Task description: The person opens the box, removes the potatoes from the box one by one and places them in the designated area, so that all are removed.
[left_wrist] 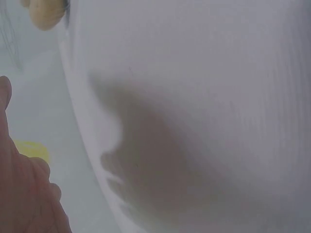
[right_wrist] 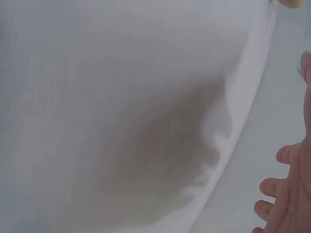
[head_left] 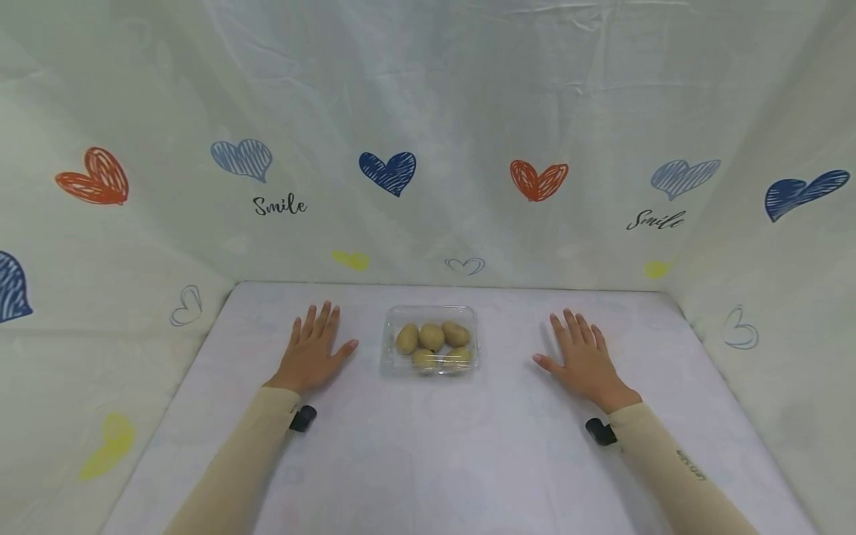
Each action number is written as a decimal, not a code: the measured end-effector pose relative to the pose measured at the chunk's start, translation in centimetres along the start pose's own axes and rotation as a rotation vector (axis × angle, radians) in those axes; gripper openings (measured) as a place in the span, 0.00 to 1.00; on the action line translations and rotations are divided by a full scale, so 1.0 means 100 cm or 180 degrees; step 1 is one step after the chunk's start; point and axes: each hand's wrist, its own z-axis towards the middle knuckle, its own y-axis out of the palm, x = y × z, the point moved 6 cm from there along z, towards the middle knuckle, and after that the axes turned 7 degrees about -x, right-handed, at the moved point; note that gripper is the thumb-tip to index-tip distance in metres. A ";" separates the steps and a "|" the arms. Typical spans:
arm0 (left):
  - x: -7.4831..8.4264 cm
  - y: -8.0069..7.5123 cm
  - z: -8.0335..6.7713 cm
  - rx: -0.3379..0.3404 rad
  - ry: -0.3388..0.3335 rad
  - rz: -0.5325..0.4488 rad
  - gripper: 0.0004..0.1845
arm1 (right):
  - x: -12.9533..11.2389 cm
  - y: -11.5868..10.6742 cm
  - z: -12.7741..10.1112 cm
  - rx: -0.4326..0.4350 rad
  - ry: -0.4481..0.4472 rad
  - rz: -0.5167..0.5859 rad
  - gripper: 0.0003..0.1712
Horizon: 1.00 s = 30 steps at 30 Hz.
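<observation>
Between the two hands stands a clear plastic box [head_left: 431, 310] holding several rounded, yellow-brown potatoes [head_left: 432, 336]. My left hand [head_left: 309, 357] is to the left of the box, palm down with the fingers stretched and the thumb out towards it, apart from it. To the right of the box, my right hand [head_left: 583, 365] is spread the same way, also touching nothing but perhaps the table. In the left wrist view part of the left hand [left_wrist: 26, 189] shows at the left edge, with a potato [left_wrist: 47, 13] at the top corner. The right hand [right_wrist: 294, 194] appears at the right edge of its wrist view.
A white-covered table [head_left: 428, 461] spreads under both hands, and their shadows fall on it. Behind and beside it hangs a pale curtain [head_left: 455, 89] printed with hearts and the word Smile. Small black devices [head_left: 304, 418] sit at both wrists, by the beige sleeves [head_left: 234, 461].
</observation>
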 end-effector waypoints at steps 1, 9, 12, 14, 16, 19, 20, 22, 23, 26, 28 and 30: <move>0.001 0.001 0.000 -0.0005 0.0006 0.0002 0.46 | -0.003 0.000 0.000 -0.0020 -0.0002 -0.0003 0.52; 0.014 0.006 -0.003 -0.0024 0.0107 0.0023 0.46 | -0.019 0.006 0.003 0.0013 -0.0119 -0.0097 0.52; 0.019 0.007 -0.004 0.0012 0.0170 0.0025 0.46 | -0.026 0.007 0.004 0.0032 -0.0179 -0.0105 0.52; 0.023 0.007 -0.004 0.0037 0.0216 0.0013 0.46 | -0.031 0.007 0.005 0.0034 -0.0207 -0.0125 0.52; 0.026 0.008 -0.005 0.0056 0.0255 0.0009 0.46 | -0.036 0.007 0.005 0.0028 -0.0224 -0.0163 0.52; 0.032 0.008 -0.006 0.0088 0.0309 0.0011 0.47 | -0.043 0.007 0.005 0.0015 -0.0239 -0.0187 0.53; 0.034 0.008 -0.006 0.0097 0.0328 0.0009 0.47 | -0.045 0.007 0.005 0.0013 -0.0244 -0.0187 0.53; 0.038 0.009 -0.006 0.0105 0.0360 0.0004 0.47 | -0.050 0.007 0.006 0.0028 -0.0280 -0.0182 0.53; 0.039 0.009 -0.006 0.0102 0.0369 0.0005 0.48 | -0.053 0.007 0.006 0.0040 -0.0297 -0.0172 0.53; 0.043 0.011 -0.006 0.0087 0.0390 0.0015 0.48 | -0.060 0.008 0.007 0.0071 -0.0358 -0.0153 0.53; 0.046 0.012 -0.006 0.0076 0.0404 0.0022 0.49 | -0.064 0.008 0.007 0.0081 -0.0394 -0.0144 0.53; 0.049 0.014 -0.007 0.0066 0.0418 0.0027 0.49 | -0.068 0.010 0.008 0.0070 -0.0414 -0.0122 0.54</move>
